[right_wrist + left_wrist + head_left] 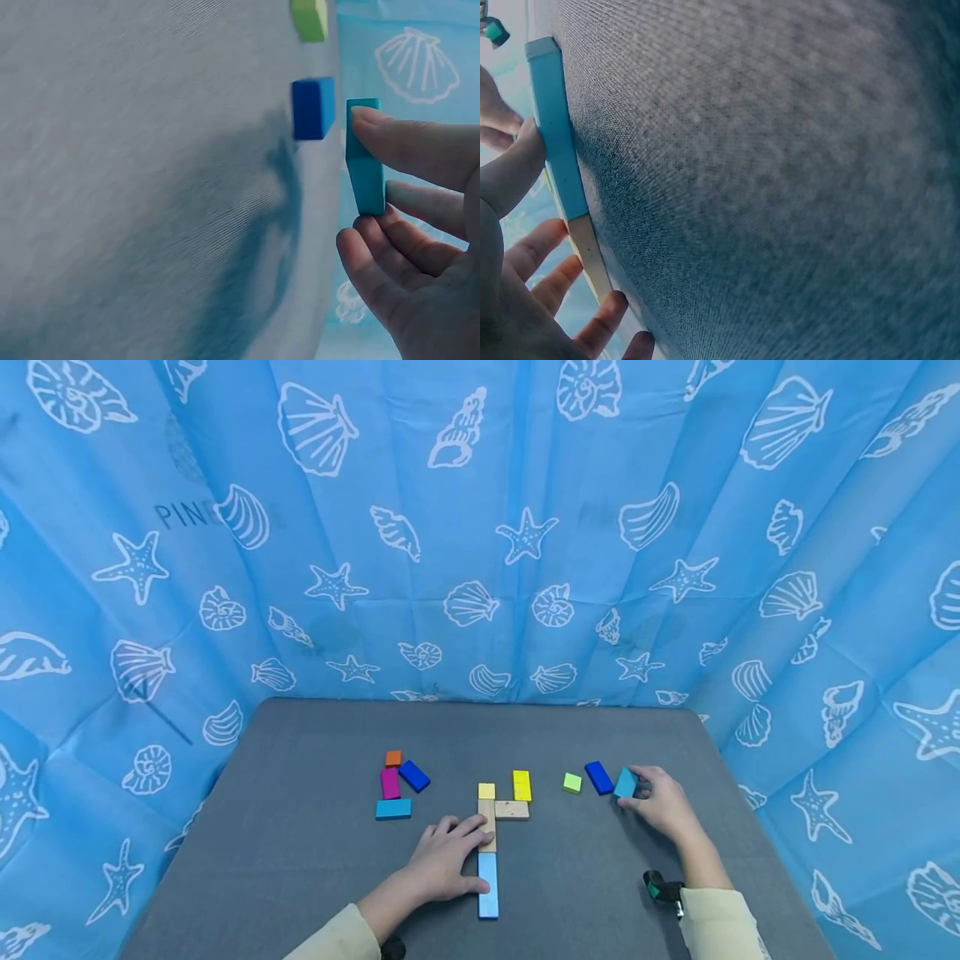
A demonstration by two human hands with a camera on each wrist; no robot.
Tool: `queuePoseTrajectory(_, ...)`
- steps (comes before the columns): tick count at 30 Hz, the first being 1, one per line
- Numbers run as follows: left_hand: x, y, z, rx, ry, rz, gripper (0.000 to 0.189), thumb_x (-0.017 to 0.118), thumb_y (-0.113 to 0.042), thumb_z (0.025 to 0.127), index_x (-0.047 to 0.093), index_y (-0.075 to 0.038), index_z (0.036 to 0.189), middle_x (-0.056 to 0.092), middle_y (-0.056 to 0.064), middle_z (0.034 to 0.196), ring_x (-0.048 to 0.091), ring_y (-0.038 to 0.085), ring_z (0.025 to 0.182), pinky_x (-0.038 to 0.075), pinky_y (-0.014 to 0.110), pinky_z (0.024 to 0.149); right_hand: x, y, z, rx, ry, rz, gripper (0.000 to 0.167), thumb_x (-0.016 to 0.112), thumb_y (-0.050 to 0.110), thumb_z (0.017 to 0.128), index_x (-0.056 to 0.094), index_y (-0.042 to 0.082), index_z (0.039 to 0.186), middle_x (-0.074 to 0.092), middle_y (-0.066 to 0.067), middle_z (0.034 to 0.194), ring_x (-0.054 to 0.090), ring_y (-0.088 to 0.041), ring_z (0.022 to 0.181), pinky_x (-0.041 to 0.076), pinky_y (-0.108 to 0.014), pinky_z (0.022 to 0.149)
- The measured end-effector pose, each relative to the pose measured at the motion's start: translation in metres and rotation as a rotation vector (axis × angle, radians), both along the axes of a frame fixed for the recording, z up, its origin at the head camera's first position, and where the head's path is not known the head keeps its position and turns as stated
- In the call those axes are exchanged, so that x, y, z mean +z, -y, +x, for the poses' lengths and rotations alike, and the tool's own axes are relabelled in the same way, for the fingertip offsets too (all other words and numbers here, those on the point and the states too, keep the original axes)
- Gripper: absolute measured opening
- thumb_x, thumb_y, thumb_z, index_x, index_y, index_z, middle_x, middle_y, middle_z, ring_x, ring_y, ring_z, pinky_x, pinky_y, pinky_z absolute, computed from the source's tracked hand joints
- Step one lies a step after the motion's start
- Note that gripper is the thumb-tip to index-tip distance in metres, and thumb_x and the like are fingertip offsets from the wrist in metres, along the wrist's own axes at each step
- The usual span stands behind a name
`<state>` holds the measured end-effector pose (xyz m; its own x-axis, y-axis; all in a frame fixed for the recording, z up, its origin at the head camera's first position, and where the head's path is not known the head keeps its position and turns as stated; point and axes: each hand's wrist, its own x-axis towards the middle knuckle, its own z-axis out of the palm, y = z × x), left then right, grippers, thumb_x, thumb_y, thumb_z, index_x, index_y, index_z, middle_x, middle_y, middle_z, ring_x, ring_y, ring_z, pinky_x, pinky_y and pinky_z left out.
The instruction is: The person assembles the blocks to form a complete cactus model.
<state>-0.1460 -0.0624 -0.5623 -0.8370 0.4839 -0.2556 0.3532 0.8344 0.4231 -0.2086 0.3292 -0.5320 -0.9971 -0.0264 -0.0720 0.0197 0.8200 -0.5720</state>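
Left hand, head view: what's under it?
The left hand has fingertips over a bare-wood rectangular block and its thumb over a light-blue rectangular block. Grey fabric tabletop shows around it. Anything beneath the palm is covered; can't tell.

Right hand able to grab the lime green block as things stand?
Probably not directly: the right hand pinches a teal block, and a dark blue block lies between it and the lime green block.

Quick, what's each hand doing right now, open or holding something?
Left hand: open, its thumb touching the light blue block.
Right hand: closed on the teal block, pinching it.
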Motion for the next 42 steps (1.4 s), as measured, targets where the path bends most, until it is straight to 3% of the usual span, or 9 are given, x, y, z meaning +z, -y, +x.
queuePoseTrajectory(12,-0.003,0.001,0.000,-0.004,-0.015,0.002,0.077,0.074,-0.066,0.079,0.049,-0.041,0.148,0.033,-0.012,0.163,0.037,0.031,0.140,0.036,0.060,0.109,0.013,0.026,-0.014,0.067,-0.043,-0.027,0.066,0.080,0.022,0.088,0.052,0.000,0.144,0.051,-0.027,0.140,0.061,-0.047,0.117,0.053,-0.057,0.093)
queuePoseTrajectory(25,-0.003,0.000,-0.001,0.004,-0.012,-0.006,0.077,0.075,-0.066,0.079,0.050,-0.041,0.147,0.034,-0.012,0.162,0.037,0.031,0.139,0.036,0.060,0.109,0.011,0.060,-0.035,0.132,-0.056,-0.059,0.063,0.079,0.019,0.089,0.053,0.002,0.143,0.051,-0.025,0.144,0.058,-0.045,0.123,0.049,-0.058,0.098)
queuePoseTrajectory(42,0.001,-0.001,0.000,0.007,-0.014,-0.022,0.077,0.074,-0.067,0.079,0.049,-0.042,0.147,0.033,-0.013,0.162,0.037,0.030,0.139,0.036,0.059,0.109,0.001,0.106,-0.059,0.159,-0.028,-0.104,0.064,0.079,0.016,0.088,0.052,0.004,0.145,0.050,-0.021,0.146,0.062,-0.042,0.119,0.053,-0.052,0.095)
